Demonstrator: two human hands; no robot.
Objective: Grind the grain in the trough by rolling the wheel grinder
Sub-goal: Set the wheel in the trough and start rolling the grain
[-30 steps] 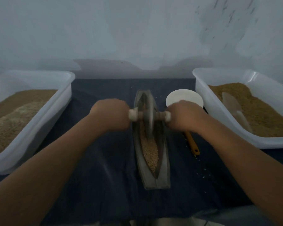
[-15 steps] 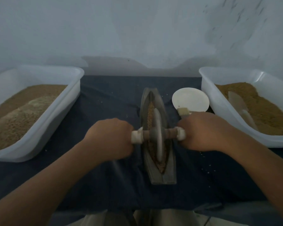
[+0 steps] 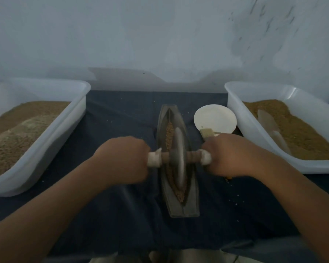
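Note:
A dark boat-shaped trough (image 3: 192, 207) lies lengthwise in the middle of the blue cloth, with brown grain (image 3: 169, 131) along its groove. The wheel grinder (image 3: 179, 158), a grey disc on a wooden axle, stands upright in the groove near the trough's middle. My left hand (image 3: 122, 160) grips the white-wrapped left end of the axle. My right hand (image 3: 234, 154) grips the right end. Both fists hide the outer handle tips.
A white tub of grain (image 3: 65, 120) stands at the left; another white tub (image 3: 241, 118) with grain and a pale scoop (image 3: 270, 126) stands at the right. A round white lid (image 3: 215, 118) and a brush (image 3: 207, 132) lie right of the trough. Loose grains dot the cloth.
The wheel rolled from the trough's far end toward me a second ago, both hands coming with it; over the last half second it has barely moved.

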